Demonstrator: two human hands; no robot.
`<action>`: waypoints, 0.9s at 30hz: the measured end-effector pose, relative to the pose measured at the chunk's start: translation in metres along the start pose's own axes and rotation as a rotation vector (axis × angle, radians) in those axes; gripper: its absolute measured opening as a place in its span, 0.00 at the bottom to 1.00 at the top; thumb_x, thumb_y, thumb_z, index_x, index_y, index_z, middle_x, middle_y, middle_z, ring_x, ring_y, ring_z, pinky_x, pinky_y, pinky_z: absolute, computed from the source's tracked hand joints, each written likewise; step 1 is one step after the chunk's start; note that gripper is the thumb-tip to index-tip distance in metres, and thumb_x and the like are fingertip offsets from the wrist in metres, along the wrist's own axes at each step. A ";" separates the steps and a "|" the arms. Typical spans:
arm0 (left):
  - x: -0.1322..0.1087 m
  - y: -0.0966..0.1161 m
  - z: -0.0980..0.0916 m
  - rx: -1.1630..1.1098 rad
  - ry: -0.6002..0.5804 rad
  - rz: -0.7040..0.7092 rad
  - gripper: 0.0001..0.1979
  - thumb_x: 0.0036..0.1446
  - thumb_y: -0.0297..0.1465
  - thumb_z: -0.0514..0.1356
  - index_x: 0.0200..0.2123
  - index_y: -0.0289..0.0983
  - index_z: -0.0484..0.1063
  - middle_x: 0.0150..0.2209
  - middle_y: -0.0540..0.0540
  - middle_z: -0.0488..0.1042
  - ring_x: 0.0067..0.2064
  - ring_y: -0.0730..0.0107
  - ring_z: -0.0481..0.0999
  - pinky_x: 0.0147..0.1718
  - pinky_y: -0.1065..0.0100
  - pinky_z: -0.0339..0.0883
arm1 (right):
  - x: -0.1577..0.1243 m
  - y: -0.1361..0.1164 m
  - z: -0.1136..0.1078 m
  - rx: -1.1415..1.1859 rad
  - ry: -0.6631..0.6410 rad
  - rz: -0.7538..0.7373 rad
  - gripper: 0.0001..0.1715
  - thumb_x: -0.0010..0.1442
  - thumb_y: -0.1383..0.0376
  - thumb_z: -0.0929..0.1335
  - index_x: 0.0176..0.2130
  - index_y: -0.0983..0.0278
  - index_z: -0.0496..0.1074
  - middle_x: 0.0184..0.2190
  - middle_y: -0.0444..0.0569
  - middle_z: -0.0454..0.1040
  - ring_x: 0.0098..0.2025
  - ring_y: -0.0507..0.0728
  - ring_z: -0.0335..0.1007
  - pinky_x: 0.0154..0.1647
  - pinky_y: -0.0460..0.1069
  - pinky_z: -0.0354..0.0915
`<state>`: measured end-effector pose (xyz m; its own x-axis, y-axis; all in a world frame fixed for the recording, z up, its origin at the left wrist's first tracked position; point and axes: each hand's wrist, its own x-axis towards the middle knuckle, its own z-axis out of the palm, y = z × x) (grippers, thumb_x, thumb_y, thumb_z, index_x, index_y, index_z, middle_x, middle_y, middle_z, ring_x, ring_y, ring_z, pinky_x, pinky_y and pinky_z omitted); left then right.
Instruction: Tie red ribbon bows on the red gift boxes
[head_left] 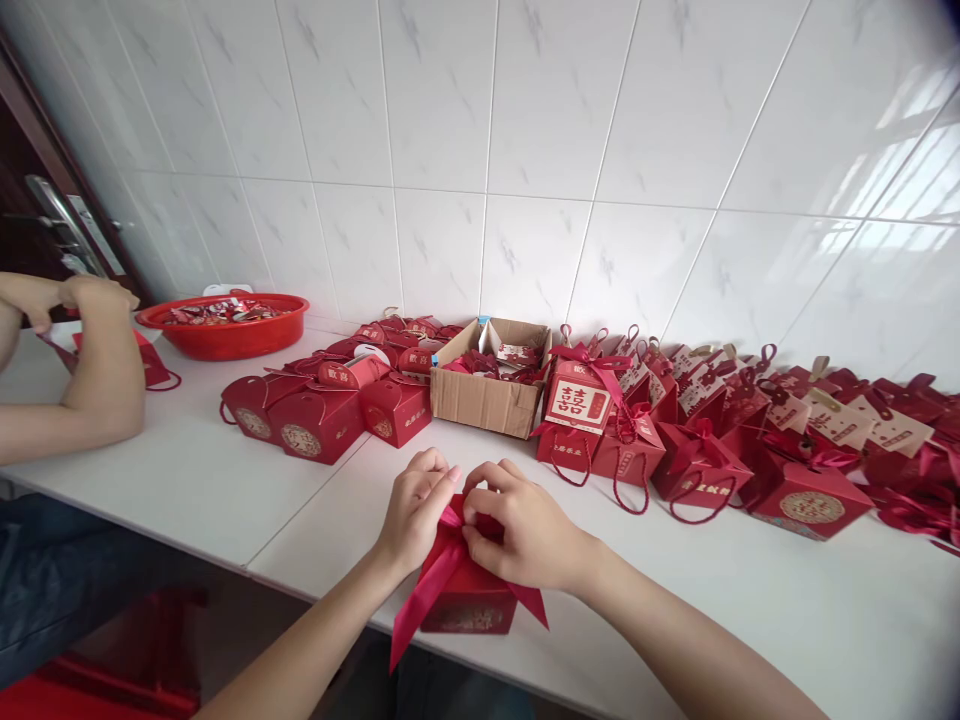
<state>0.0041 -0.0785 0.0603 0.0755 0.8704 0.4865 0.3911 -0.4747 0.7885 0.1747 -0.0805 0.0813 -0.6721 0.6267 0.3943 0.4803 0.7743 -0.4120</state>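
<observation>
A red gift box (469, 612) stands at the table's front edge, right below my hands. Across its top runs a shiny crimson ribbon (429, 590), one long tail hanging down at the left and a shorter one at the right. My left hand (416, 510) is closed on the ribbon at the box's upper left. Thumb and fingers of my right hand (517, 525) pinch the ribbon on the right side of the top. Between the hands the knot or loop is partly hidden by my fingers.
Behind stand several red boxes (322, 425), an open cardboard carton (487, 400) with cards and ribbons, and rows of ribboned boxes (810, 500) to the right. A red basin (247, 335) of wrapped sweets sits back left. Another person's arm (112, 350) reaches in at the left, near a red box.
</observation>
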 end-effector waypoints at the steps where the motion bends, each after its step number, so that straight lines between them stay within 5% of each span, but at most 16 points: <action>1: 0.000 0.000 0.000 0.009 -0.035 0.014 0.24 0.62 0.38 0.49 0.14 0.38 0.55 0.25 0.48 0.59 0.32 0.65 0.65 0.34 0.66 0.60 | 0.000 0.001 -0.003 -0.009 -0.010 0.003 0.01 0.54 0.68 0.68 0.30 0.64 0.69 0.38 0.50 0.68 0.39 0.56 0.60 0.41 0.51 0.63; 5: -0.002 0.000 -0.003 0.009 -0.077 0.102 0.20 0.62 0.38 0.49 0.19 0.38 0.63 0.32 0.43 0.68 0.42 0.59 0.68 0.44 0.63 0.61 | -0.005 0.004 -0.024 0.012 -0.073 0.021 0.13 0.58 0.57 0.69 0.37 0.64 0.70 0.43 0.52 0.68 0.43 0.58 0.61 0.46 0.53 0.63; 8: -0.007 -0.003 -0.003 -0.079 -0.003 0.110 0.15 0.63 0.37 0.48 0.28 0.38 0.66 0.33 0.44 0.69 0.41 0.60 0.69 0.44 0.63 0.61 | -0.013 0.004 -0.034 0.067 -0.211 0.061 0.35 0.51 0.46 0.71 0.50 0.62 0.65 0.50 0.54 0.65 0.50 0.62 0.60 0.50 0.56 0.62; 11: -0.014 -0.008 0.002 -0.152 0.026 0.048 0.10 0.64 0.36 0.48 0.36 0.39 0.65 0.33 0.47 0.68 0.39 0.63 0.69 0.42 0.65 0.62 | -0.018 0.001 -0.031 0.067 -0.375 0.086 0.52 0.45 0.47 0.74 0.61 0.60 0.55 0.58 0.57 0.58 0.57 0.67 0.55 0.52 0.57 0.62; 17: -0.008 -0.003 0.010 -0.122 0.015 0.032 0.08 0.65 0.35 0.48 0.37 0.39 0.63 0.35 0.48 0.67 0.40 0.66 0.69 0.42 0.67 0.61 | -0.016 -0.006 -0.040 -0.122 -0.390 0.151 0.41 0.46 0.55 0.74 0.55 0.65 0.60 0.49 0.58 0.63 0.49 0.65 0.63 0.41 0.54 0.65; 22: 0.043 0.028 0.032 0.127 -0.055 0.186 0.12 0.63 0.38 0.51 0.46 0.39 0.61 0.41 0.44 0.68 0.46 0.62 0.69 0.46 0.63 0.62 | -0.049 -0.005 -0.105 -0.133 -0.376 0.117 0.43 0.35 0.57 0.78 0.50 0.60 0.67 0.42 0.50 0.69 0.35 0.58 0.68 0.27 0.47 0.61; 27: 0.107 0.072 0.085 0.617 -0.067 0.296 0.35 0.54 0.49 0.57 0.58 0.34 0.56 0.53 0.33 0.63 0.55 0.44 0.64 0.52 0.49 0.59 | -0.099 -0.015 -0.162 0.050 -0.281 0.047 0.40 0.41 0.63 0.77 0.54 0.54 0.68 0.44 0.51 0.73 0.38 0.57 0.73 0.36 0.46 0.66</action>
<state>0.1183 -0.0088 0.1369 0.3083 0.7312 0.6086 0.7946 -0.5497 0.2578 0.3257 -0.1396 0.1816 -0.7828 0.6078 0.1335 0.4910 0.7351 -0.4675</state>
